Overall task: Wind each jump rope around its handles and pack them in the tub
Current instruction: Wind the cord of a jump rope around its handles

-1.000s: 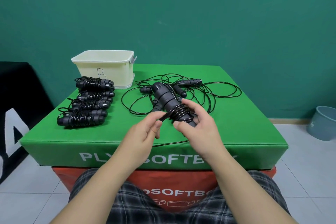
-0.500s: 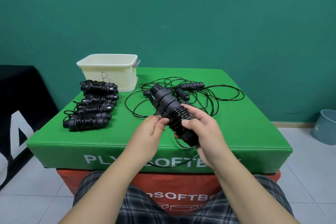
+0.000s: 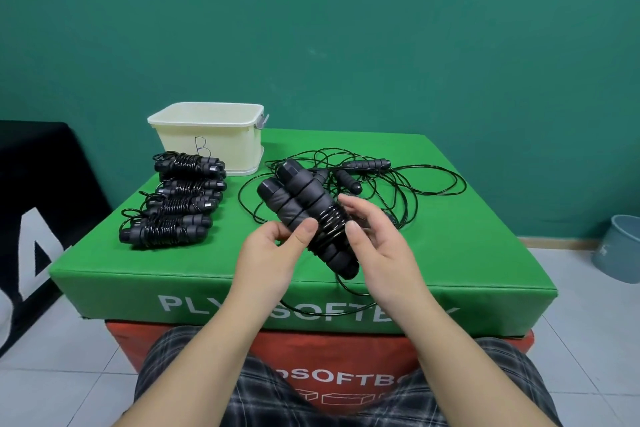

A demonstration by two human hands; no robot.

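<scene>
Black jump ropes point(image 3: 304, 215), cream tub point(image 3: 211, 142), green box point(image 3: 450, 253).

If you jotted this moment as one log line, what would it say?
stage: winding rope | left hand: grips handles | right hand: holds cord end | four wound ropes beside tub

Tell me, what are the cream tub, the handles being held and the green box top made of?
The tub looks like hard moulded plastic: smooth cream walls, rolled rim. The handles between left hand and right hand seem matte foam or soft rubber, dull grey-black; the cord round them is glossy, likely coated. The green box top looks like padded vinyl, with a slight sheen.
</scene>
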